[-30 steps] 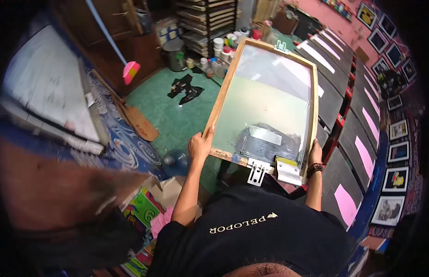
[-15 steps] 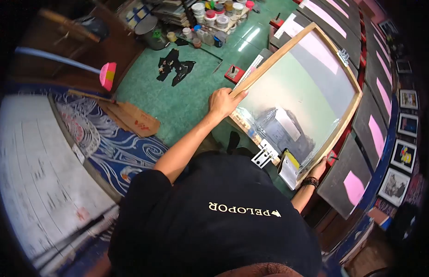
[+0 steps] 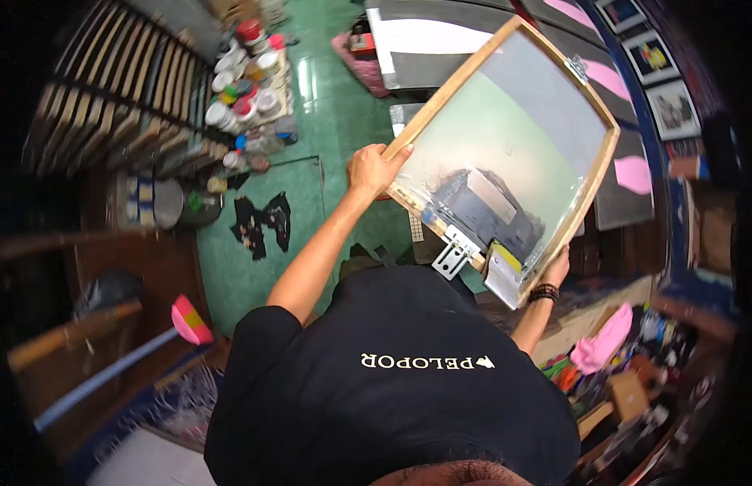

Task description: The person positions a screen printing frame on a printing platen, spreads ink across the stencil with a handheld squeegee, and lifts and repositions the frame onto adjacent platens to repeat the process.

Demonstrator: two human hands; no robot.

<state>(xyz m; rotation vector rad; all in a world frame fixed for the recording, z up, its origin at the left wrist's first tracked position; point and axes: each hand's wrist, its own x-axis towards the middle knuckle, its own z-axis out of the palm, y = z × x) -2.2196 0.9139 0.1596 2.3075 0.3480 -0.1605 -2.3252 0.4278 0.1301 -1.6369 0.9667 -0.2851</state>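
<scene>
Both my hands hold a wooden-framed screen printing screen (image 3: 513,44), tilted in front of my body. My left hand (image 3: 376,170) grips the frame's left edge, thumb on top and the other fingers partly hidden. At the lower right edge, my right hand (image 3: 559,267) wraps the frame, its fingers mostly hidden underneath. The translucent mesh carries a dark smeared patch (image 3: 493,211) near its lower end. A metal hinge bracket (image 3: 457,251) is fixed to the bottom edge. Beside it, in the near corner, lies a squeegee-like metal piece (image 3: 505,275) with a yellow strip.
Dark boards with pink and white shapes (image 3: 436,40) stand beyond the screen. Paint tubs (image 3: 246,89) crowd the floor ahead, beside a rack of frames (image 3: 108,89). Black cloth scraps (image 3: 261,223) lie on the green floor. A pink-headed broom (image 3: 191,320) is at left, clutter (image 3: 619,356) at right.
My body has turned to the right with the screen still in both hands. The tubs and cloth scraps have shifted left and down in view; the rack and right-hand clutter now show.
</scene>
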